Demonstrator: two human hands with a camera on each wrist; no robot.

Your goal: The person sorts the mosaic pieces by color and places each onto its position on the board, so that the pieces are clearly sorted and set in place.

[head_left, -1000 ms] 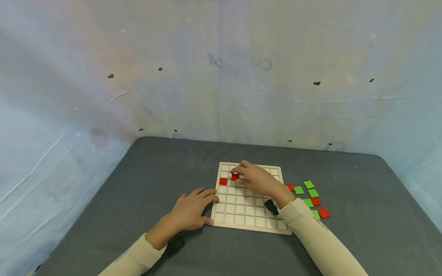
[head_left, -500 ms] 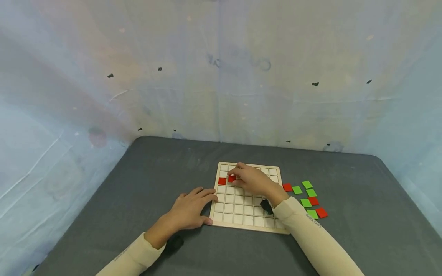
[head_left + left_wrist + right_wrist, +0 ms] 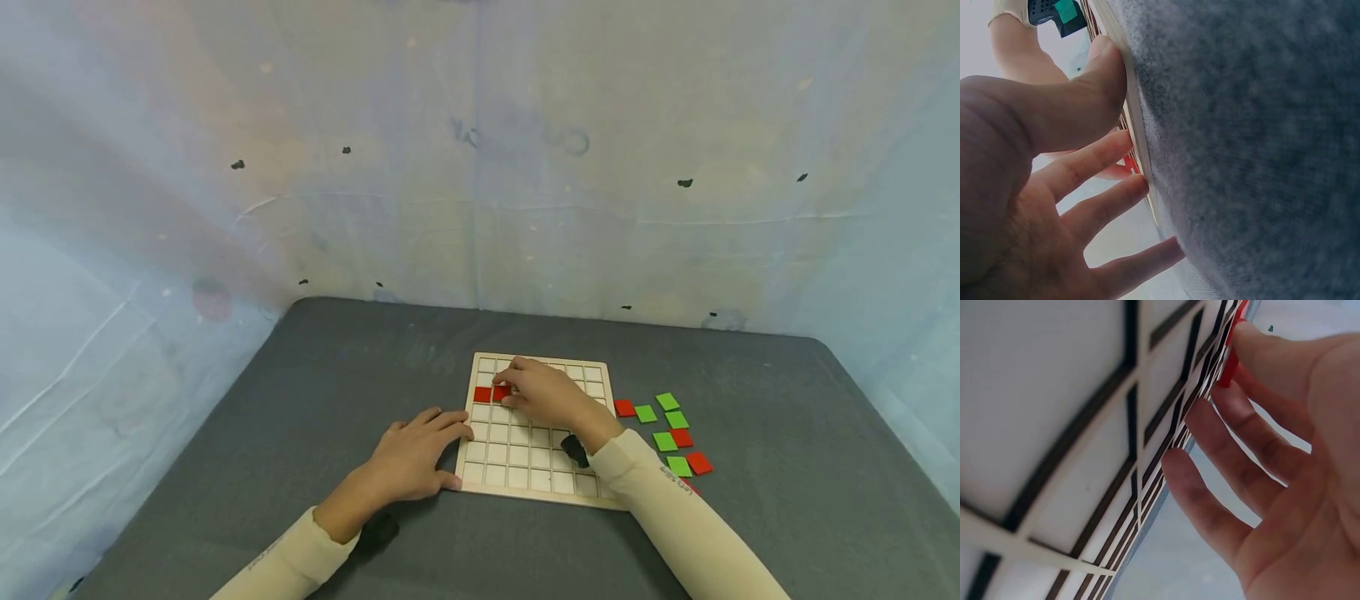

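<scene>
Evidently, the left hand (image 3: 415,458), fingers spread, is touching the grid board (image 3: 517,454) at its left edge; beyond, the right hand (image 3: 551,397) is pinching a red tile (image 3: 501,393) beside a second red tile (image 3: 482,394), seemingly seating it and next needing a level press.

Gridded board (image 3: 1079,406) fills left side, steeply slanted: pale square cells, light dividers, dark gaps alongside. Right hand (image 3: 1313,494) at right, palm toward camera. Thumb and fingers pinch red tile (image 3: 1229,370) near top, at board's far part. Two lower fingertips (image 3: 1177,461) just beside cells, contact unclear. Pale backdrop (image 3: 1175,562) behind, small dark spot (image 3: 1270,328) above thumb.
</scene>
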